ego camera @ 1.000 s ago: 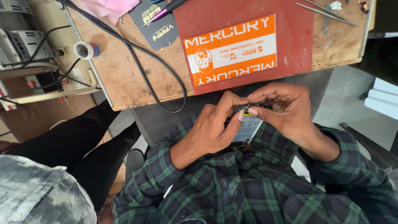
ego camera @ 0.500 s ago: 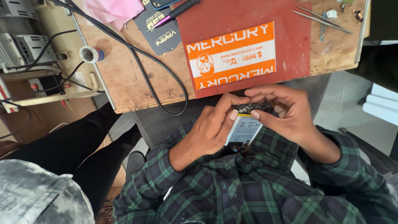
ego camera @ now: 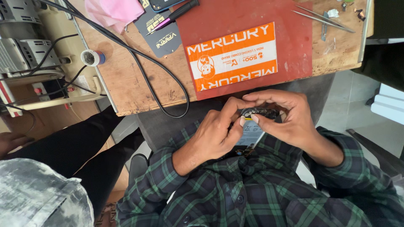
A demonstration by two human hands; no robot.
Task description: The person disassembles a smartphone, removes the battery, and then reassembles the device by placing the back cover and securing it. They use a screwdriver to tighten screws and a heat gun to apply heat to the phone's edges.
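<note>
Far to the left of both hands, a grey machine (ego camera: 19,40) with black cables is seen beside the wooden bench (ego camera: 126,84). A tape roll (ego camera: 91,57) lies on the bench, up and to the left of the left hand, and a pink cloth (ego camera: 113,11) lies further up. A black cable (ego camera: 155,80) is looped across the bench, its bend ending just above and left of the left hand. Black cards (ego camera: 162,35) and a pen-like tool (ego camera: 176,11) are found above that hand.

The left hand (ego camera: 214,136) is curled, with thumb and forefinger pinched on the left end of a small dark part (ego camera: 259,112). The part is held in front of the chest, between the two hands and below the bench edge. A phone (ego camera: 248,136) is seen just beneath the part, behind the fingers of both hands; which hand supports it cannot be told.

A red mat (ego camera: 294,54) with an orange and white label (ego camera: 233,56) lies on the bench directly above the hands. The right hand (ego camera: 290,122) is cupped over the right end of the part, fingers bent round it and the thumb tip pressed at its left end, touching the left forefinger. Tweezers (ego camera: 322,19) are laid on the mat's far corner, up and to the right of the right hand. Green plaid sleeves (ego camera: 336,168) are worn on both arms.
</note>
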